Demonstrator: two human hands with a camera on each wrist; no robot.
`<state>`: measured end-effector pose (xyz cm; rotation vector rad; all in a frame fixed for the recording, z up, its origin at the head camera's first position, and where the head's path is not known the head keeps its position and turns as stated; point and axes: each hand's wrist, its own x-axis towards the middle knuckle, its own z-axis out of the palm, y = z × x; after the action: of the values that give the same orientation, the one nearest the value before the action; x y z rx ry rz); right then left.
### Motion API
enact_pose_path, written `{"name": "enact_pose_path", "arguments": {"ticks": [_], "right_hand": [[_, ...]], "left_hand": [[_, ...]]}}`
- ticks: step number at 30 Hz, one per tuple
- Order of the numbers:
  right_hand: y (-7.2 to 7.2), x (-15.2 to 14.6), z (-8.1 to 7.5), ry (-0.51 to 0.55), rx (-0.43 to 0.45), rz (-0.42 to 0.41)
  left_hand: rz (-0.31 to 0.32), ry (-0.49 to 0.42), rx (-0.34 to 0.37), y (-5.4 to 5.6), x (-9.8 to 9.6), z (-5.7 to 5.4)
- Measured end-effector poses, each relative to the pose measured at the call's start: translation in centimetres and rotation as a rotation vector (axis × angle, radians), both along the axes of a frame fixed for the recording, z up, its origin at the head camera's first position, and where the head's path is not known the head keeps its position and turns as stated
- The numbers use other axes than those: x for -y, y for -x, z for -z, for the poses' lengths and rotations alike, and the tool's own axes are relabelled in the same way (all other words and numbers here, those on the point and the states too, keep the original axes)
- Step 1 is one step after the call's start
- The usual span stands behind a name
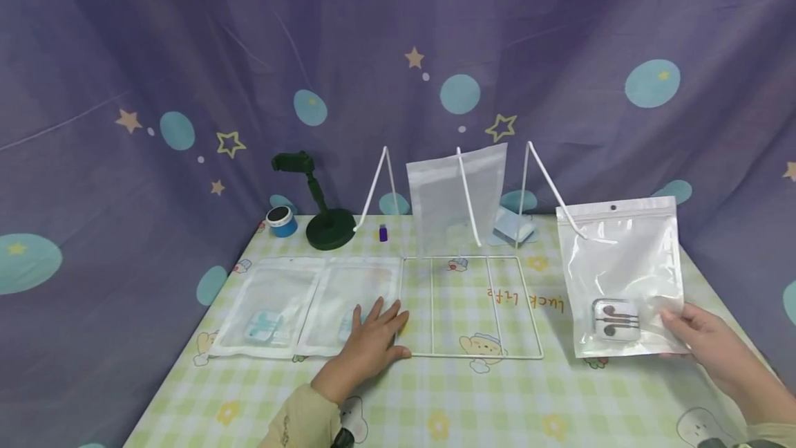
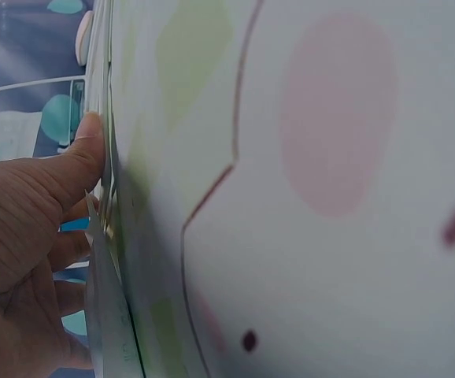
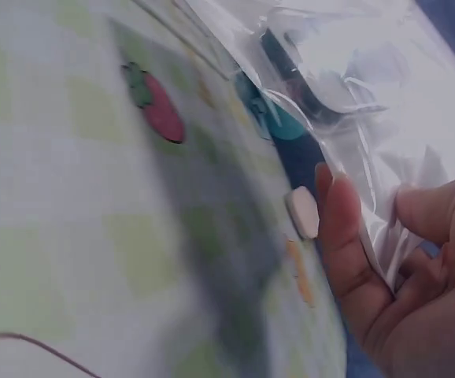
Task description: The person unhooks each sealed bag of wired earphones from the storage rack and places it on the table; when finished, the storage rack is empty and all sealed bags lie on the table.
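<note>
Two flat pouches [image 1: 305, 306] are lying side by side on the tabletop [image 1: 435, 406], left of the wire rack [image 1: 472, 306]. The left hand [image 1: 370, 348] is resting on the right one. Behind the rack, a phone stand [image 1: 320, 202] is standing. Right of the rack, the right hand [image 1: 709, 344] is holding an earphone pouch [image 1: 622, 275] upright.

Left wrist view: the tablecloth [image 2: 330, 157] is filling the frame, blurring out.
Right hand [image 3: 416, 268]: the frame edge is cutting it off.
Earphones [image 3: 306, 79]: blurring behind the crinkled pouch [image 3: 385, 102].
</note>
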<state>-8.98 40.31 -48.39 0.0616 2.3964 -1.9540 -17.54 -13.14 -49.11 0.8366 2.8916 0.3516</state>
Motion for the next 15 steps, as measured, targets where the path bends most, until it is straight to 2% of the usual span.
{"name": "enact_pose_path", "arguments": {"ticks": [2, 5, 8, 15], "right_hand": [[0.3, 0.5, 0.3, -0.102, 0.081, 0.016], [0.7, 1.2, 0.7, -0.18, 0.178, 0.027], [1.1, 1.8, 0.9, -0.196, 0.238, 0.022], [1.5, 3.1, 1.3, -0.219, 0.293, 0.016]], "left_hand": [[-0.001, -0.001, 0.001, 0.0, 0.0, 0.1], [-0.004, 0.004, 0.003, 0.0, 0.0, 0.1], [-0.004, 0.006, 0.008, 0.0, 0.0, 0.1], [-0.004, -0.004, 0.023, -0.1, 0.1, 0.3]]}}
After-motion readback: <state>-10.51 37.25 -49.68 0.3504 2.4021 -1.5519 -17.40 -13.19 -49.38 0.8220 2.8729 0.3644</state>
